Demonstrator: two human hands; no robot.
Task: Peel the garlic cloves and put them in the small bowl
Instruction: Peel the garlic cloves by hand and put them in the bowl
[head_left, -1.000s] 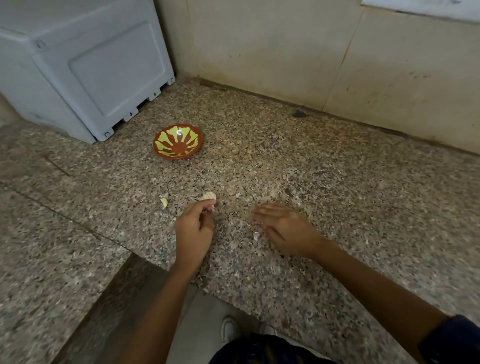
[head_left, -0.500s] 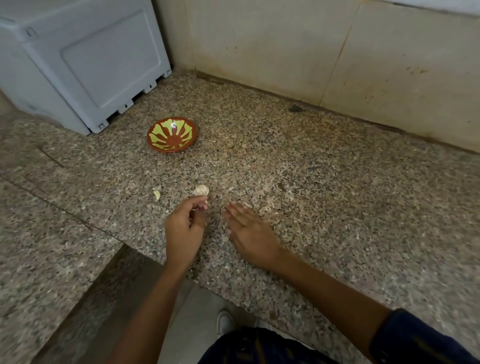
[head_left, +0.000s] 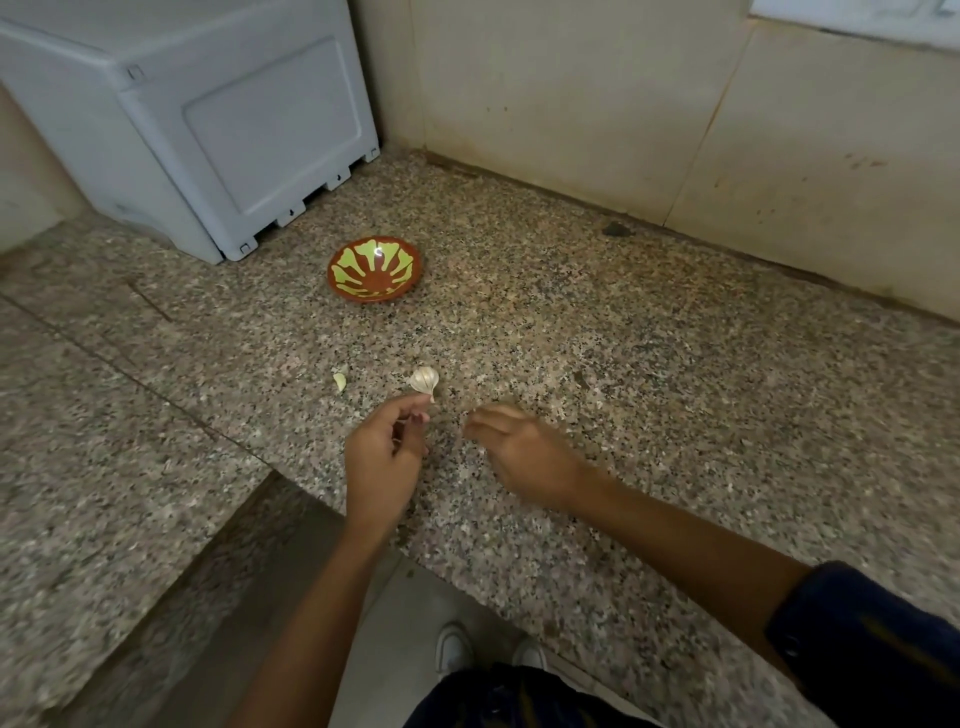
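Speckled granite counter carries everything; grey plastic box sits back-left against the wall. Small bowl, red-brown with green petal pattern, stands near the box, well beyond the hands; nothing visible in it, so I judge the task early. Left hand has fingers curled, thumb and forefinger pinching the stem tip of a garlic piece that looks papery and unpeeled; it sits at the counter surface, can't tell if lifted or resting. Right hand is blurred, fingers loosely extended toward the garlic, holding nothing that I can make out. A smaller clove or skin scrap lies just left of the garlic, apart from both hands. Step in hand, my read: get the skin off this piece. Advice: keep the left pinch low on the stem so the body is exposed, bring the right thumbnail in at the root end, split the paper and strip it downward. Skin looks thin and dry, so it likely flakes; peel over the counter, not over the bowl.
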